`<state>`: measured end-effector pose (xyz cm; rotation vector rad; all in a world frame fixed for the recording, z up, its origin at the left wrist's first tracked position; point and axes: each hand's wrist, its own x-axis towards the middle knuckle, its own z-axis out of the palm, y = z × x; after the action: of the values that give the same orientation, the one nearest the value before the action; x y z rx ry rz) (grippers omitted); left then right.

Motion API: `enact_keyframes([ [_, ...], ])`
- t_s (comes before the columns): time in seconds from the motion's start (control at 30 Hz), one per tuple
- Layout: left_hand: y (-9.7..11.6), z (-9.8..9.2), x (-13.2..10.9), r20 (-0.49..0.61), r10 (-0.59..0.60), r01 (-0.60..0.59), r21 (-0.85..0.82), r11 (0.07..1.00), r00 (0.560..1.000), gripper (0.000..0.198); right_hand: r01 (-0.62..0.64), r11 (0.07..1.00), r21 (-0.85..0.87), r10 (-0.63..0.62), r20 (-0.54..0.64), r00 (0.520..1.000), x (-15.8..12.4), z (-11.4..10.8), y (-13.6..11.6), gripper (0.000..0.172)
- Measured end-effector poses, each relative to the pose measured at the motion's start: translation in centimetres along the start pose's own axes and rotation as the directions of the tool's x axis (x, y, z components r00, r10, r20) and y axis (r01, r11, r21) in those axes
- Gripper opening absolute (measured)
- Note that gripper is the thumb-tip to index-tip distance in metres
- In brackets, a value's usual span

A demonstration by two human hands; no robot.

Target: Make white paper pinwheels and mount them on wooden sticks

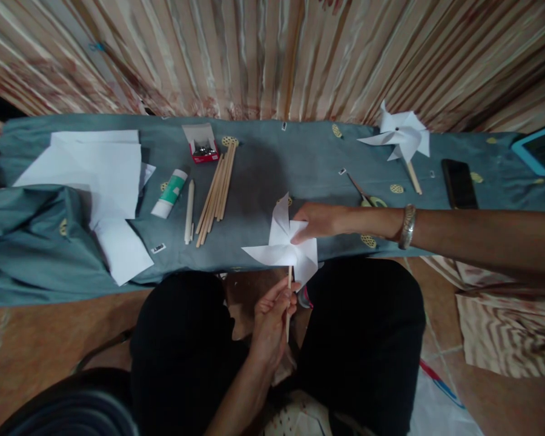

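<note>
A white paper pinwheel (280, 237) on a thin wooden stick (290, 275) is above my lap, at the near edge of the cloth-covered surface. My left hand (272, 309) is closed round the stick below the blades. From the right, my right hand (320, 221) reaches over and grips the pinwheel near its centre, the thumb at the middle; what lies under the fingers is hidden. Another white pinwheel (406, 134) lies on its stick at the back right. Several wooden sticks (218, 191) form a loose bundle to the left of my hands.
On the grey-green cloth (263, 163) are white paper sheets (113, 175), a green-and-white tube (169, 194), a pen (189, 212), an open red box (203, 150) of small shiny pieces, scissors (373, 201), and a phone (459, 183). A blue-edged device (540, 150) sits far right. A pleated curtain (263, 60) hangs behind.
</note>
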<state>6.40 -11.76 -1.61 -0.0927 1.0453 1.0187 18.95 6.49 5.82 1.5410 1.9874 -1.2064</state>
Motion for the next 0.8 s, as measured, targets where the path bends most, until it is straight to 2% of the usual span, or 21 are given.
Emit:
enact_keyframes([
  [0.23, 0.0, 0.0, 0.0, -0.007, 0.013, -0.013, 0.017, 1.0, 1.0, 0.043, 0.008, 0.997, 0.083, -0.008, -0.008, 1.0, -0.1, 0.2, 0.5, 0.02],
  [0.43, 0.1, 0.2, 0.0, 0.003, 0.021, -0.021, 0.034, 0.999, 1.0, 0.043, 0.064, 0.997, 0.041, -0.061, -0.053, 0.997, 0.2, 0.3, 1.1, 0.018],
  [0.57, 0.2, -0.1, 0.0, 0.011, 0.04, -0.041, 0.07, 0.997, 0.999, 0.04, 0.135, 0.99, 0.04, -0.131, -0.105, 0.986, -1.1, 1.3, 1.8, 0.015],
  [0.67, 0.0, -0.7, 0.4, 0.009, 0.095, -0.096, 0.118, 0.988, 0.995, 0.039, 0.27, 0.961, 0.056, -0.257, -0.173, 0.951, -3.4, 3.1, 2.6, 0.019],
  [0.8, -0.5, -1.6, 1.3, 0.026, 0.199, -0.199, 0.211, 0.957, 0.98, 0.028, 0.435, 0.899, -0.054, -0.43, -0.303, 0.85, -6.9, 6.2, 3.9, 0.027],
])
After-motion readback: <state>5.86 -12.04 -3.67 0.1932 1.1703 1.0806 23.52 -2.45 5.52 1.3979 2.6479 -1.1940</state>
